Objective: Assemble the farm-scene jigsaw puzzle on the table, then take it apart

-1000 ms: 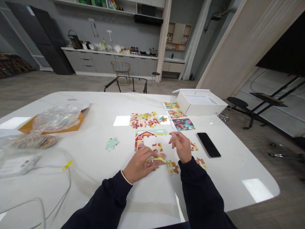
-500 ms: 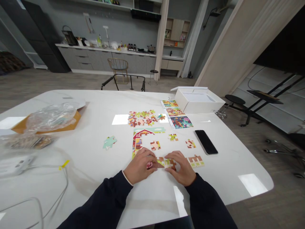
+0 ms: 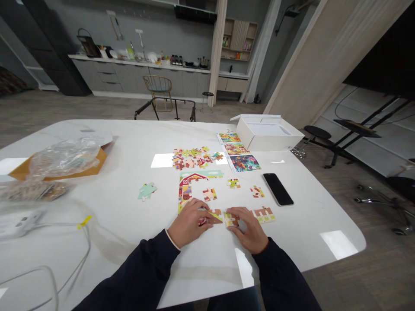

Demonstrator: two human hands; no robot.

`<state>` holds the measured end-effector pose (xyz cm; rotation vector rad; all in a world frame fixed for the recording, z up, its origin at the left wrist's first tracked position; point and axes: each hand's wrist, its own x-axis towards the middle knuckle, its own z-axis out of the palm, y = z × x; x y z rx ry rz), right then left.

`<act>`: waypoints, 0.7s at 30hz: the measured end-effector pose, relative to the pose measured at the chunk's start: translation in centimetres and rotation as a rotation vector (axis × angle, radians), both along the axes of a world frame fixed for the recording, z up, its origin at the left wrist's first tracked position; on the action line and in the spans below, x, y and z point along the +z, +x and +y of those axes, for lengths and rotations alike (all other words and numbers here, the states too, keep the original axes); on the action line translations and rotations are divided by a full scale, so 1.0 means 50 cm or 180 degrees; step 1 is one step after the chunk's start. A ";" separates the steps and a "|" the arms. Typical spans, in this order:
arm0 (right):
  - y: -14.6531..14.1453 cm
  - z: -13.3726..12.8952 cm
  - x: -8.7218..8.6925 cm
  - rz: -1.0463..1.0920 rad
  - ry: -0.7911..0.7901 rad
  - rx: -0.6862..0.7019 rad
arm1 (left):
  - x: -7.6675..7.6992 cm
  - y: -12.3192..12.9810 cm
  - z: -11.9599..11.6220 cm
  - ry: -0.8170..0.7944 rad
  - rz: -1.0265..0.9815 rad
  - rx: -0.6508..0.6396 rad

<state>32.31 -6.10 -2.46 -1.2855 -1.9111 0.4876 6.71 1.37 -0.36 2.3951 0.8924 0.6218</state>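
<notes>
My left hand rests at the near left corner of the partly built jigsaw. Its thumb and fingers close on a brown and green puzzle piece of the near row. To the right, my right hand grips another puzzle piece, brown and pale green, flat on the table. A narrow gap separates these two pieces. Past my right fingers lies a joined brown and green strip. Inside the frame sits a loose pink piece; a green piece and a brown-spotted piece lie farther right.
Behind the jigsaw is a pile of pieces beside a picture sheet and a white box. A phone lies right. At left are a pale green piece, plastic wrapping and a cabled power strip.
My right hand and its piece have shifted slightly away from the left piece, and a gap shows between them. My left hand stays almost in place. The whole view has moved a little.
</notes>
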 end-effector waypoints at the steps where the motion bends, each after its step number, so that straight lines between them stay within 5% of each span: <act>1: 0.000 0.000 0.000 -0.0007 0.0004 -0.0017 | 0.000 0.000 0.000 -0.0013 0.0003 -0.0001; 21: 0.024 -0.009 -0.014 -0.0527 0.0305 -0.0332 | -0.003 -0.010 0.003 -0.0100 -0.0082 -0.0128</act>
